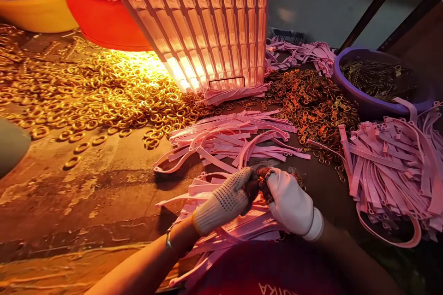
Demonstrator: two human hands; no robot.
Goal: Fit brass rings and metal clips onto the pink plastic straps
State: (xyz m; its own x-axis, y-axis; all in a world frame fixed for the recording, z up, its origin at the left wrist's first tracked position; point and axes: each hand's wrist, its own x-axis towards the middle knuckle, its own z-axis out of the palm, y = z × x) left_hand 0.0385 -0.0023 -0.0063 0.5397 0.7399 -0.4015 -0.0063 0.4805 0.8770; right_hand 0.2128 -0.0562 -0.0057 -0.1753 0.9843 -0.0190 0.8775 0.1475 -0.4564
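My left hand (pixel 223 200), in a dotted knit glove with dark fingertips, meets my right hand (pixel 290 200) in a white glove. Fingers of both are pinched together, and whatever is between them is hidden. Beneath them lies a heap of pink straps (pixel 238 235) with small loops at their ends. Just beyond my hands is a second bunch of pink straps (pixel 230 136). Behind my right hand, a heap of small metal links (pixel 311 106) with eyelets spreads over the dark work surface.
Many gold rings (pixel 104 87) cover the left side under a red lamp (pixel 104 14). A ribbed translucent panel (pixel 207 23) stands upright at the back. To the right are a purple basin (pixel 341 71) of metal pieces and a large strap pile (pixel 398 166). A yellow tub (pixel 38 11) stands back left.
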